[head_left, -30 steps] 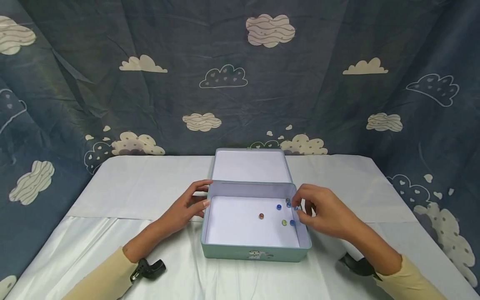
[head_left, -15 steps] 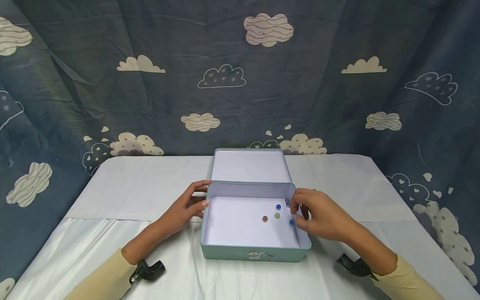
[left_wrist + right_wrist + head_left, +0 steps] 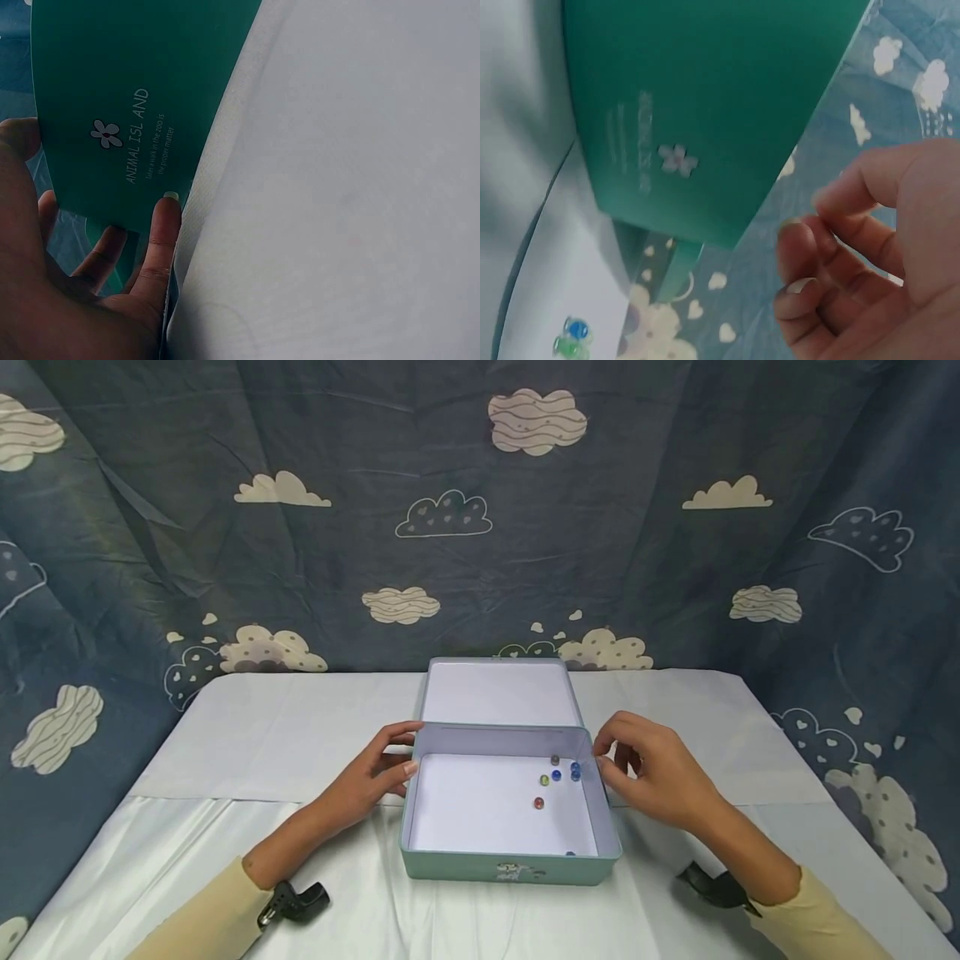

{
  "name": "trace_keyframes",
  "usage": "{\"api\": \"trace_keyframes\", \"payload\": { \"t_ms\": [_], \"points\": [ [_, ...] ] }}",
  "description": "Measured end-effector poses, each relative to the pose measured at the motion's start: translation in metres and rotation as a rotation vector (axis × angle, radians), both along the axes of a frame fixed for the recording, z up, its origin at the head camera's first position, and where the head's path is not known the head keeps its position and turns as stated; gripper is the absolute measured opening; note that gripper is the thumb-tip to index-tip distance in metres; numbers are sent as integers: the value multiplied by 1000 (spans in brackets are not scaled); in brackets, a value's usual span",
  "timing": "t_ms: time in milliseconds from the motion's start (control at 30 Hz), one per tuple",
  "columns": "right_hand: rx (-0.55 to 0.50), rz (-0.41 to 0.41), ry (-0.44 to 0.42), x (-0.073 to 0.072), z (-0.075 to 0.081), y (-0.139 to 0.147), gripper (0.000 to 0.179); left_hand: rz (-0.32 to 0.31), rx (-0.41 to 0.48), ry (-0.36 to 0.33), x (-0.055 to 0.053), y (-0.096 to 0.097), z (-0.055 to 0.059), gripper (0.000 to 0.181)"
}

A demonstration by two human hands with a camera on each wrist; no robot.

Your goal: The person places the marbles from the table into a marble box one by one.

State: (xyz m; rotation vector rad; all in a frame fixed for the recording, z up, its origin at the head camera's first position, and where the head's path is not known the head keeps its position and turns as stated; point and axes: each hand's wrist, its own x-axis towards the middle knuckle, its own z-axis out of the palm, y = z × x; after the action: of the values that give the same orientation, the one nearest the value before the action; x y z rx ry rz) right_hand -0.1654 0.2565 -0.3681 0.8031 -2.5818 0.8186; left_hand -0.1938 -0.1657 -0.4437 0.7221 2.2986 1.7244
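Note:
A green tin box [image 3: 450, 865] with a white inside stands on the table, its lid [image 3: 501, 693] folded back. Several marbles lie on its floor: a red marble [image 3: 538, 803], a yellow-green marble [image 3: 544, 780], a brownish marble [image 3: 555, 760] and blue ones, with one blue marble [image 3: 570, 853] at the front wall. My left hand [image 3: 367, 777] grips the box's back left corner, thumb on the rim and fingers against the side wall. My right hand [image 3: 656, 772] is just outside the right rim, fingers loosely bent, nothing showing between them in the right wrist view.
A blue marble [image 3: 576, 328] and a green marble [image 3: 566, 346] lie on the white cloth beside the box in the right wrist view. A dark blue curtain [image 3: 450, 568] with clouds hangs behind the table and at its sides.
My right hand has come out of the box to outside its right rim. The yellow-green and brownish marbles have rolled left; a blue one now lies at the front wall. My left hand is still.

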Motion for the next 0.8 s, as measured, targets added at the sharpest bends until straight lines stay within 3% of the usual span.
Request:
{"api": "trace_keyframes", "payload": {
  "t_ms": [200,367,800],
  "points": [
    [-11,-87,39,-12,-4,16,28,-1,1,-3,1,0,0,57],
    [13,-181,4,-23,-10,29,22,-2,2,2,0,0,1,57],
    [89,-267,-253,-46,-34,62,14,8,-5,-12,1,1,4,57]
  ]
}}
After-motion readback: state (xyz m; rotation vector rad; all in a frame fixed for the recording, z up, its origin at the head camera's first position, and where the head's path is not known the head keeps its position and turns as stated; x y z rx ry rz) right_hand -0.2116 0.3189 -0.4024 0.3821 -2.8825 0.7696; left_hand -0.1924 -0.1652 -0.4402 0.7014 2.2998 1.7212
